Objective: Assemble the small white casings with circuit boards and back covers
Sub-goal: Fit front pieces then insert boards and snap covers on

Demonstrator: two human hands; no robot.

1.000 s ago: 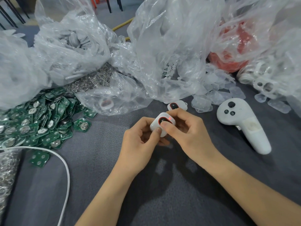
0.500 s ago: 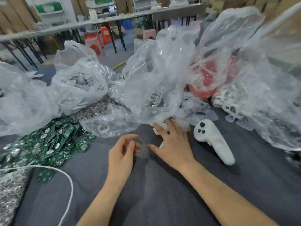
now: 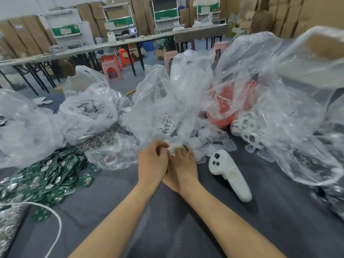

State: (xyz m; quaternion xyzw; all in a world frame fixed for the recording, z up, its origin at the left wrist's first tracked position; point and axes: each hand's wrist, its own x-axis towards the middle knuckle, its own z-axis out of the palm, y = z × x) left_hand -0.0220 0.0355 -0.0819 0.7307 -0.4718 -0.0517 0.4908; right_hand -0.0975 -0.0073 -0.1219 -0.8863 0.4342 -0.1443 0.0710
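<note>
Pinching a small white casing is what my left hand appears to be doing, fingers curled round it at the mouth of the clear plastic bag. My right hand is pressing against the left, fingertips reaching onto the same piece. Whether they are gripping it I cannot tell through the blur. I am judging that the casing wants lifting clear of the film and turning open side up before anything goes in. The green circuit boards are lying heaped well to the left, the translucent back covers just beyond my right fingers, and a white controller nearby on the right.
</note>
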